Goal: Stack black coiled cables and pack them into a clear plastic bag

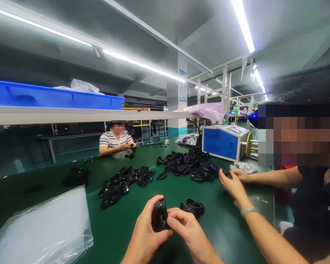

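A coiled black cable point(164, 212) is held upright in front of me, above the green table. My left hand point(147, 227) grips the coil between thumb and fingers, curved around its left side. With bent fingers pinched together, my right hand point(188, 229) holds the coil's right side; what exactly sits between those fingertips is hidden. Just beyond my right hand another coiled black cable point(193, 207) lies on the table. Farther off are a pile of black cable coils point(126, 179) to the left and a larger heap of coils point(181, 163) near the middle.
Clear plastic bags point(49, 223) lie at the left on the green table point(112, 234). A blue and white machine point(222, 143) stands at the back right. A co-worker's hands point(233, 181) handle a coil at right; another person point(117, 139) sits opposite. A shelf holds a blue tray point(55, 101).
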Tool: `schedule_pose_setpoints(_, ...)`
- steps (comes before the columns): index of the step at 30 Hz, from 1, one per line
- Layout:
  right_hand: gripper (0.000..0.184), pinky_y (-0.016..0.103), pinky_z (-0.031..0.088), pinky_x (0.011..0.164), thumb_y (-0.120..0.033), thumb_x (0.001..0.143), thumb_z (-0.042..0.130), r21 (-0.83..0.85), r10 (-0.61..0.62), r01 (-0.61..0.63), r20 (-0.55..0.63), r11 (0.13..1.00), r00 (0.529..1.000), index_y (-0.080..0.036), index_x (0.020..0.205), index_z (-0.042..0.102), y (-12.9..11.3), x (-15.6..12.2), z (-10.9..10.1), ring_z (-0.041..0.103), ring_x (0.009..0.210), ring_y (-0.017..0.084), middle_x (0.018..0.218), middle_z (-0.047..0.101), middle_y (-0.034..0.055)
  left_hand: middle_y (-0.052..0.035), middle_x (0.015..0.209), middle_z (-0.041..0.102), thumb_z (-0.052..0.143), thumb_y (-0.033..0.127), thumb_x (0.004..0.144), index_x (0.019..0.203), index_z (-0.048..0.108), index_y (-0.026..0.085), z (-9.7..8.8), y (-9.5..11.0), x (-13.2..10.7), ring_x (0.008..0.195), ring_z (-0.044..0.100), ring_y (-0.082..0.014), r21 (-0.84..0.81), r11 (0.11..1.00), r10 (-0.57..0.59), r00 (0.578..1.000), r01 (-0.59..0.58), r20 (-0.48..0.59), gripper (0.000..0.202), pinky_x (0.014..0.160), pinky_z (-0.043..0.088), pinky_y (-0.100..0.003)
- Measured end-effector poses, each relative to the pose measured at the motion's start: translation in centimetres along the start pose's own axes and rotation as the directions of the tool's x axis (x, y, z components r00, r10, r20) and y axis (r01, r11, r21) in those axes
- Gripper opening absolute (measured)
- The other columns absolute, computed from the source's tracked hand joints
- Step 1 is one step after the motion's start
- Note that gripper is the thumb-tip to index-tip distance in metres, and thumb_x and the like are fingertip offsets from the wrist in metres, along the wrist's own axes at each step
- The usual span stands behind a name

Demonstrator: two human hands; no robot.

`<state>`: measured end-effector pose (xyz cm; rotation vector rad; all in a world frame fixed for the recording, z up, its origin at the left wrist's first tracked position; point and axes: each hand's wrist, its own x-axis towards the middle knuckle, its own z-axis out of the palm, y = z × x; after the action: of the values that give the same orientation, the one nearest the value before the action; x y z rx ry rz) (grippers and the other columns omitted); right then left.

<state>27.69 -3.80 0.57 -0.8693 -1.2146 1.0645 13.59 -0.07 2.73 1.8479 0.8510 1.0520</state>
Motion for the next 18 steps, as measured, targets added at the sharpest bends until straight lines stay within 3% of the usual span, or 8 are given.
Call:
schedule_pose_setpoints(7, 0.022, 0.033, 0.042, 0.081, -0.037, 0.078, 0.061, 0.045, -0.029, 0.034, -0.116, 0.998, 0.993, -0.016, 0.076, 0.068, 0.5, 0.1, 0.5, 0.056, 0.084, 0.021, 0.082, 0.065, 0.0055, -0.0063, 0.108, 0.063, 0.069, 0.021, 0.062, 0.120, 0.042, 0.024, 0.9, -0.6, 0.3, 0.098, 0.061, -0.0234, -0.107, 0.992, -0.076, 0.997, 0.073, -0.027, 0.064, 0.087, 0.047, -0.034)
schedule_pose_setpoints(10, 0.024, 0.031, 0.041, 0.080, -0.038, 0.078, 0.060, -0.002, -0.036, 0.036, -0.113, 0.999, 0.993, -0.016, 0.075, 0.068, 0.5, 0.2, 0.3, 0.056, 0.082, 0.020, 0.082, 0.065, 0.0057, -0.0060, 0.107, 0.063, 0.070, 0.019, 0.062, 0.119, 0.041, 0.023, 0.1, -0.7, 0.5, 0.101, 0.059, -0.0228, -0.103, 0.989, -0.101, 0.994, 0.105, 0.039, 0.064, 0.091, 0.045, -0.034)
schedule_pose_setpoints(13, 0.025, 0.027, 0.042, 0.072, -0.039, 0.076, 0.062, -0.096, -0.067, 0.057, -0.111, 0.994, 0.991, -0.016, 0.067, 0.066, 0.2, 0.2, 0.1, 0.054, 0.081, 0.019, 0.086, 0.062, 0.0056, -0.0063, 0.112, 0.059, 0.065, 0.024, 0.070, 0.117, 0.044, 0.024, -1.3, -0.5, 0.6, 0.102, 0.057, -0.0207, -0.162, 0.978, -0.113, 0.987, 0.131, 0.115, 0.052, 0.091, 0.045, -0.032)
schedule_pose_setpoints(18, 0.023, 0.025, 0.040, 0.065, -0.037, 0.077, 0.061, -0.105, -0.037, 0.033, -0.033, 0.994, 0.999, -0.018, 0.067, 0.065, -0.2, -0.1, 0.5, 0.051, 0.076, 0.016, 0.090, 0.059, 0.0042, -0.0047, 0.114, 0.059, 0.056, 0.033, 0.079, 0.116, 0.052, 0.025, -2.4, -0.4, 0.4, 0.096, 0.059, -0.0189, -0.128, 0.989, -0.066, 0.997, 0.070, 0.041, 0.038, 0.089, 0.044, -0.031)
